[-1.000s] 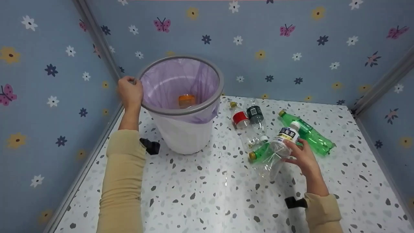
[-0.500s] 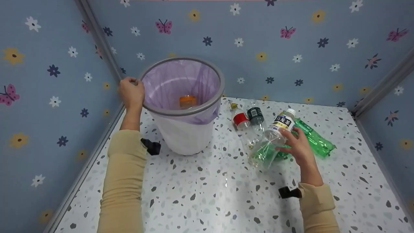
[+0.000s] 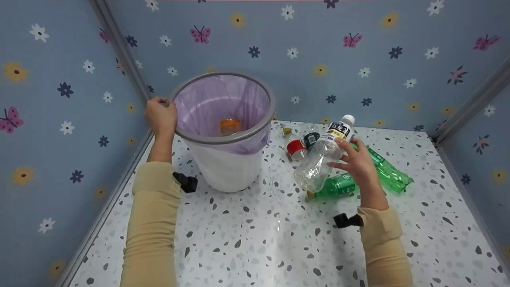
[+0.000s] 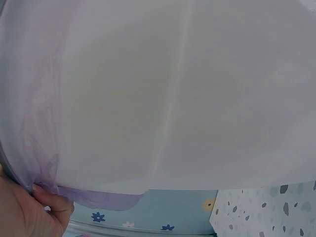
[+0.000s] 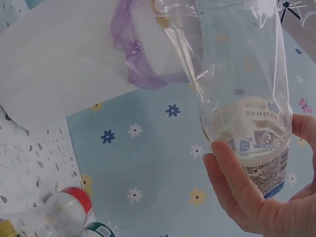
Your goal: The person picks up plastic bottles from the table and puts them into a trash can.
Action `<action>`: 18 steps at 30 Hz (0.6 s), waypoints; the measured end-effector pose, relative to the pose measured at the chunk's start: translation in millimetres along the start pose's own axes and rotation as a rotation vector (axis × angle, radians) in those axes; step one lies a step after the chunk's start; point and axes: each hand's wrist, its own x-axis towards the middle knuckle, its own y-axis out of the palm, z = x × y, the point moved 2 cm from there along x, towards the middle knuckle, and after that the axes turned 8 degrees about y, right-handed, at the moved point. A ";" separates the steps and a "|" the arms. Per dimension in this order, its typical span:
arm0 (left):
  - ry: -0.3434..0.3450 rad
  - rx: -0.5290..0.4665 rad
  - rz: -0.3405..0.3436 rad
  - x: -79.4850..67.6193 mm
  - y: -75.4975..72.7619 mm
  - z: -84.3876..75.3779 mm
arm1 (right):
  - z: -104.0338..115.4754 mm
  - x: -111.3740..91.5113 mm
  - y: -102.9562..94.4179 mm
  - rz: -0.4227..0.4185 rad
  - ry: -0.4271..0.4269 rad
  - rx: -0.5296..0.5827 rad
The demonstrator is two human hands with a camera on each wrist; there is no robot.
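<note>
Filling nearly the whole left wrist view, the white side of the bin [image 4: 187,98] hides almost everything else there; only the heel and thumb of the left hand [image 4: 29,212] show at the lower corner, so the fingers' hold cannot be read from that view. From the head view the left hand [image 3: 161,115] curls over the grey rim of the bin [image 3: 223,137] on its left side, gripping it. The right hand [image 3: 356,163] has its grip closed round a clear plastic bottle [image 3: 322,155], held off the tabletop [image 3: 259,239], tilted with its white cap up and away and its base towards the bin. The fingers wrap the labelled upper part; in the right wrist view the bottle [image 5: 242,84] is cut off at the top edge and only fingers [image 5: 232,182] and thumb show. The bin carries a purple liner [image 3: 207,99], and an orange-capped container [image 3: 230,125] lies at its bottom, its shape hard to make out. Under the raised bottle lie two green bottles [image 3: 382,171] and a red-capped bottle [image 3: 295,147], partly hidden.
</note>
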 end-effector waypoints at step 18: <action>-0.013 -0.001 0.004 0.2 0.4 0.8 | 46.0 13.3 42.8 0.039 -0.059 0.127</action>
